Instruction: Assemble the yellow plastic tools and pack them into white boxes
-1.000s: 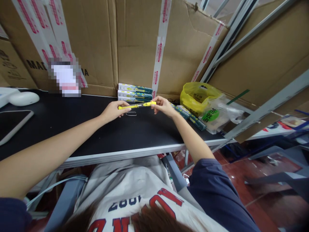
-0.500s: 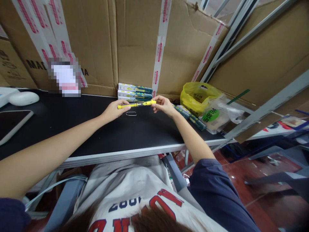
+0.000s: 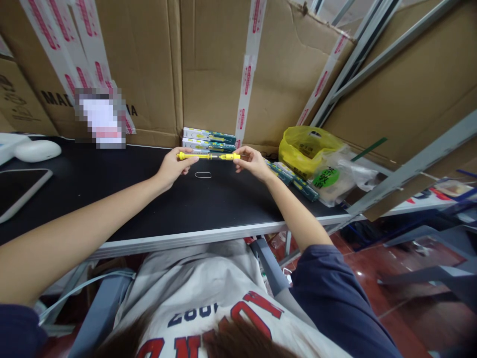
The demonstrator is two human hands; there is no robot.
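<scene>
A slim yellow pen-like tool [image 3: 204, 156] with a dark and clear middle section is held level above the black table, between my two hands. My left hand [image 3: 171, 168] pinches its left end between thumb and fingers. At the other end, the fingertips of my right hand [image 3: 254, 163] close on the yellow tip. Just below the tool, a thin bent metal wire loop [image 3: 203, 175] lies flat on the tabletop. Behind my hands sit stacked slim boxes [image 3: 209, 140] printed with a yellow tool.
More teal boxes [image 3: 298, 183] lie right of my right hand, beside a yellow plastic bag [image 3: 307, 151] and a clear bag [image 3: 331, 181]. To the left are a tablet-like device [image 3: 24, 191] and a white rounded object [image 3: 37, 150]. Cardboard [image 3: 212, 64] stands behind the table.
My left hand has shifted slightly left and turned, and the tool's left end has risen, so it now lies nearly level. My right hand stays in place at the other end.
</scene>
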